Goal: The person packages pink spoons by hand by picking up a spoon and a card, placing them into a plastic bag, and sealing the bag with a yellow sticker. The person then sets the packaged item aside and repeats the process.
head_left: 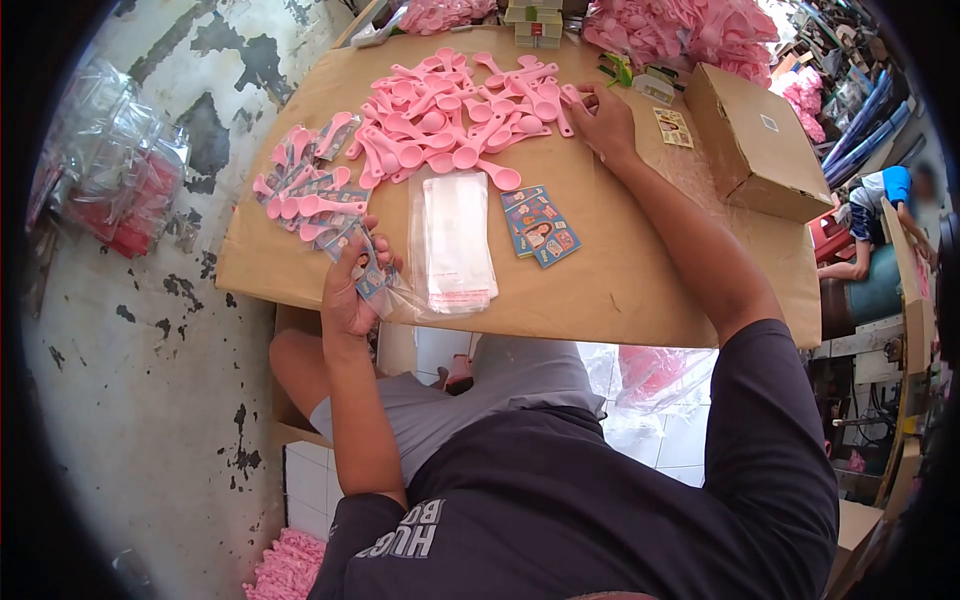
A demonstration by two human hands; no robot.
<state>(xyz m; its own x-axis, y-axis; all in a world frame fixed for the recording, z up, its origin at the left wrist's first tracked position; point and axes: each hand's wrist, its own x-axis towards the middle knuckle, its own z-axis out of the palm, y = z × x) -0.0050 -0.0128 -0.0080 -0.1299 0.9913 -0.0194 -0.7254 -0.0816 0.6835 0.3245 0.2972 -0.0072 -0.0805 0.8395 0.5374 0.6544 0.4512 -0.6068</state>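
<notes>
My left hand, near the table's front edge, is closed on a clear plastic bag with a blue printed card inside. At the right end of a heap of pink measuring spoons, my right hand pinches one pink spoon. A stack of clear plastic bags lies between my hands. Right of it are a few blue printed cards. Bagged spoons with cards are piled beyond my left hand.
A cardboard box stands on the table's right side, near a small yellow card. Large bags of pink spoons and small stacked boxes are at the back. A peeling wall is on the left. Another person sits far right.
</notes>
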